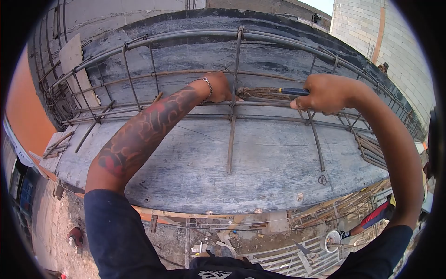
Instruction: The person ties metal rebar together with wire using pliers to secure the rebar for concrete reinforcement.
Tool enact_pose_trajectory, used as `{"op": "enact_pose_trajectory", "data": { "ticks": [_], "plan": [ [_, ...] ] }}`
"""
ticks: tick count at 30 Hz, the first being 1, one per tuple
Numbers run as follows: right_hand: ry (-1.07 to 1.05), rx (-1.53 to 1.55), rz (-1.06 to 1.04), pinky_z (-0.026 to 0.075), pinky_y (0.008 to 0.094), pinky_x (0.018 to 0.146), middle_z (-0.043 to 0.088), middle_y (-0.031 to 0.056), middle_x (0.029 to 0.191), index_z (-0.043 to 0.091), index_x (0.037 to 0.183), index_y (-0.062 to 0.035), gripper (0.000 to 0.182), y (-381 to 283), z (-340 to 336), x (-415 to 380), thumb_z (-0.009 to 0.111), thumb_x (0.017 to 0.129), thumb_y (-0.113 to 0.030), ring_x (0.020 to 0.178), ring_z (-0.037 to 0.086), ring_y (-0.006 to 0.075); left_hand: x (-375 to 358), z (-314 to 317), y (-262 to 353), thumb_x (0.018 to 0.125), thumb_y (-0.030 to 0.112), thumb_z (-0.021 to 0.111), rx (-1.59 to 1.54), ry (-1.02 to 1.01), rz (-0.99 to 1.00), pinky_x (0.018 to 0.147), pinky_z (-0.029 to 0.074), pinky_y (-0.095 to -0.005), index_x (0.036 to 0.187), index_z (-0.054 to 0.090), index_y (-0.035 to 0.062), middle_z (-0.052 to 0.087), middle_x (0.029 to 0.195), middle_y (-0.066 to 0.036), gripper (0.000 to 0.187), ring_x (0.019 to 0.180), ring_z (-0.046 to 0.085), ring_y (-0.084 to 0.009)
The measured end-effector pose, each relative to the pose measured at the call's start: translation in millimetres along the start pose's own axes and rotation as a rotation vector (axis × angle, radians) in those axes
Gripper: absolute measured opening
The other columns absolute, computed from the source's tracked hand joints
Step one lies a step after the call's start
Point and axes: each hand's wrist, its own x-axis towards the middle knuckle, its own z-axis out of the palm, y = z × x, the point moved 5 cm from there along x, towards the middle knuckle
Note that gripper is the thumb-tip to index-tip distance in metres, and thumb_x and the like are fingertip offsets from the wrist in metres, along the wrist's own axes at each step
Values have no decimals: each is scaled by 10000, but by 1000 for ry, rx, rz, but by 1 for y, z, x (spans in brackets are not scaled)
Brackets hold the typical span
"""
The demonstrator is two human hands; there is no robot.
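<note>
At the top edge of the concrete wall (260, 162), where the rebar cage (139, 44) runs along it, you are working at one crossing of the bars. Your left hand (218, 87) is closed around the joint where the vertical bar (234, 93) meets a horizontal bar (176, 73); the fingers are curled and pressed onto the steel, not spread. Your right hand (325, 93) is a tight fist around the blue handle of the tying tool (278, 91), which lies almost level and points toward your left hand. Its tip sits just beside the crossing, and I think it touches the tie wire there, but the tip is too small and dark to be sure.

In my judgement, you are in the step of binding this 1 joint: the bars are held in place and the tool is already at the knot. The next move calls for a steady left grip, so the 2 bars do not slide, and for a controlled turn of your right wrist. Keep your balance, because the ground with another person (371, 218) is far below you.
</note>
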Motion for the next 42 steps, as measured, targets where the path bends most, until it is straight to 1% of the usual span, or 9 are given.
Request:
{"op": "enact_pose_trajectory", "data": {
  "ticks": [5,7,11,14,16,20,22,25,42],
  "plan": [
    [705,-621,-159,487,288,508,611,104,666,580,860,4,197,-6,10,3,540,882,-188,599,641,184,-6,-1,6,773,627,594,31,-60,32,875,483,-429,1024,695,48,640,1054,-202,640,991,616,-362],
    [1039,-878,-248,484,256,487,585,73,631,564,770,-49,121,-12,15,-3,506,858,-108,560,625,150,-4,-2,5,783,630,582,-21,164,137,658,519,-401,775,693,-15,650,713,-194,655,673,641,-319],
    [954,-802,-168,493,258,488,625,110,694,586,812,-11,128,-20,2,-8,534,840,-125,567,635,175,-5,-3,5,786,655,556,40,62,60,658,521,-402,724,691,-15,637,661,-181,686,648,638,-311],
    [369,-544,-44,499,250,484,661,150,791,591,880,46,231,-23,-25,-10,566,836,-179,565,641,195,-1,-1,6,792,666,537,53,105,123,653,520,-406,709,694,-7,633,659,-187,696,647,638,-305],
    [-3,211,14,474,271,449,640,159,734,563,865,67,323,-15,-22,-4,616,835,-251,528,620,203,-2,-1,6,792,664,538,64,123,125,648,519,-407,717,697,-4,628,651,-187,691,647,639,-303],
    [-145,332,-24,496,335,443,639,120,723,563,918,64,285,-4,-13,9,640,825,-194,545,633,205,0,1,3,792,663,539,50,90,77,651,519,-405,712,695,-4,623,645,-184,689,635,632,-303],
    [-71,179,-9,501,366,478,640,115,707,557,978,21,253,-8,4,1,647,799,-134,611,657,248,4,3,1,794,651,551,18,143,123,649,518,-406,706,692,-6,620,643,-178,677,622,624,-298],
    [723,-534,-165,526,343,580,656,152,732,548,917,-13,110,-17,3,0,561,809,-32,659,667,288,4,4,0,787,635,578,12,89,44,626,520,-396,705,693,-3,624,650,-173,653,614,623,-290],
    [768,-523,-46,525,326,538,645,129,661,505,899,-35,133,-20,33,-10,585,794,-55,623,669,266,-8,-3,5,723,632,657,-57,125,22,604,522,-377,638,664,-15,605,599,-157,653,604,627,-265]
  ]
}}
